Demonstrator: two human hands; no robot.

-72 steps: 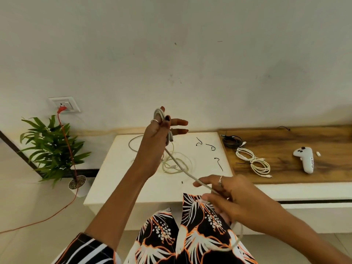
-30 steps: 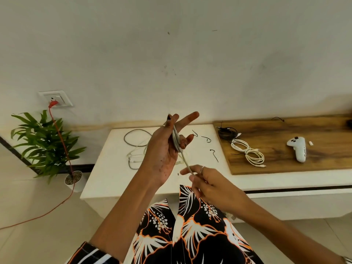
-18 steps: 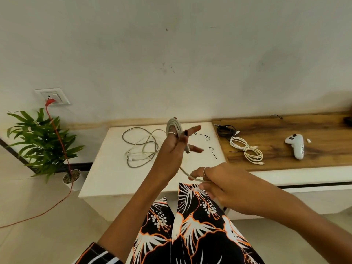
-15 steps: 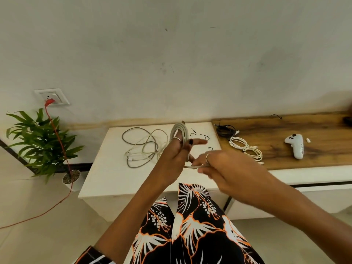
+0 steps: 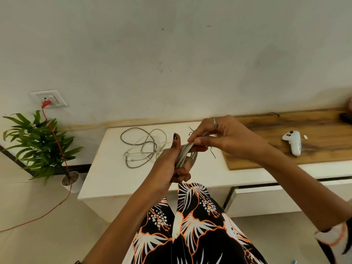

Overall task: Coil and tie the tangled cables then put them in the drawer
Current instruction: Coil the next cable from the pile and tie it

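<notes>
A grey-white cable coil (image 5: 185,153) is held in front of me above the white table (image 5: 106,180). My left hand (image 5: 169,164) grips its lower part, thumb up. My right hand (image 5: 219,138) pinches the coil's upper end from the right. A tangle of grey and white cables (image 5: 142,147) lies on the white table to the left of my hands. Thin black twist ties (image 5: 212,152) lie on the table behind my hands, partly hidden. A drawer front (image 5: 266,199) sits under the wooden top, with a dark gap above it.
A wooden board (image 5: 285,161) covers the table's right part and carries a white controller (image 5: 293,142). A potted plant (image 5: 38,143) stands on the floor at left. A red cord (image 5: 57,141) runs from a wall socket (image 5: 48,98) across the floor.
The loose cable end has been wound onto the coil on my left hand. My right hand rose from below the coil to its top end. My view shifted, so the white cable bundle is hidden.
</notes>
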